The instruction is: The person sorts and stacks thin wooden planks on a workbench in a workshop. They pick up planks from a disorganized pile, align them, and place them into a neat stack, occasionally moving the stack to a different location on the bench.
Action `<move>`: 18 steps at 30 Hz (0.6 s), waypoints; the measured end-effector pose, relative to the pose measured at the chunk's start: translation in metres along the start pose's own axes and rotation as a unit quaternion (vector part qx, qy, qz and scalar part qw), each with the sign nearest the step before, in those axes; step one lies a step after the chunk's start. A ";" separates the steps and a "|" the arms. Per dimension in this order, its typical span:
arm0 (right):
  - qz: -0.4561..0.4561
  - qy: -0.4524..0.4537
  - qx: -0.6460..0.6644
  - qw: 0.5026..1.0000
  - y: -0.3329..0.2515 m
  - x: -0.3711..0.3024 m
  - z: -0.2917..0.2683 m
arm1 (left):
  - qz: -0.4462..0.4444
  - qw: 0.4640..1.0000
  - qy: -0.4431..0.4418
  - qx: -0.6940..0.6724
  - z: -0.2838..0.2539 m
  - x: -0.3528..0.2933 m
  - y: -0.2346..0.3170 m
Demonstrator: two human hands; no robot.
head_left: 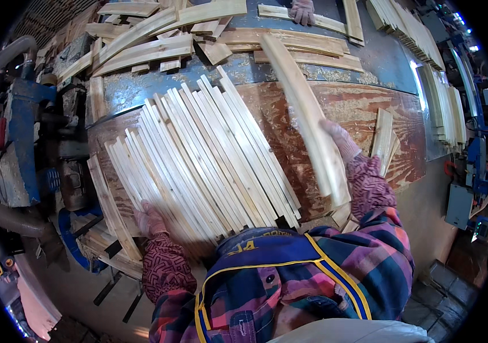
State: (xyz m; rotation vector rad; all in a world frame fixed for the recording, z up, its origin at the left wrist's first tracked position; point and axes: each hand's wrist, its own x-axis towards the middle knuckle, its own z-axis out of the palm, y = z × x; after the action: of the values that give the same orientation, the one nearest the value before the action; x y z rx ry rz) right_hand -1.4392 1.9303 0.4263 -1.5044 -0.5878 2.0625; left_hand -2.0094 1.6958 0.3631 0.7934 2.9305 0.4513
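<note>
My right hand [341, 140], in a pale pinkish glove, grips the right edge of a long, wide wooden board [300, 106]. The board is lifted at a slant over the table, its near end blurred. Left of it lies a broad row of narrow pale wooden strips [207, 157], side by side and running away from me. My left hand [152, 220], gloved alike, is at the near left ends of these strips; motion smears its fingers, so their grip is unclear. Patterned sleeve covers reach down both forearms.
Rough boards [147, 54] lie heaped at the far left. Across the table another person's gloved hand [302, 11] rests on a board. Offcuts [382, 140] lie right of my right hand. Stacked boards [443, 108] stand at the right edge, and blue machinery [21, 143] at the left.
</note>
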 end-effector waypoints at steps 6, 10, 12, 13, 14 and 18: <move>-0.087 0.040 -0.596 0.797 0.062 -0.039 0.026 | -0.050 0.996 -0.071 0.025 0.002 0.017 -0.017; -0.077 -0.003 -0.601 0.796 0.113 0.001 0.046 | -0.003 1.000 -0.027 0.012 -0.005 0.012 0.000; -0.108 -0.081 -0.408 0.903 0.094 0.033 0.059 | -0.058 0.995 -0.078 -0.001 -0.009 0.016 0.002; -0.129 -0.023 -0.457 0.880 0.079 0.056 0.068 | -0.069 0.994 -0.079 0.005 -0.005 0.019 -0.001; -0.141 0.035 -0.502 0.852 0.063 0.076 0.083 | -0.080 0.993 -0.081 0.013 -0.002 0.022 -0.009; -0.409 0.100 -0.558 0.715 -0.055 0.144 0.216 | -0.092 0.993 -0.076 -0.004 -0.002 0.029 -0.010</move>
State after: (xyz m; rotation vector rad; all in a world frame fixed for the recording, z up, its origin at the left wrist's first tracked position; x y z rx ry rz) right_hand -1.6738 2.0545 0.4174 -1.4700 -2.1733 0.7283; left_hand -2.0391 1.7019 0.3619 0.5254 2.8230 0.3692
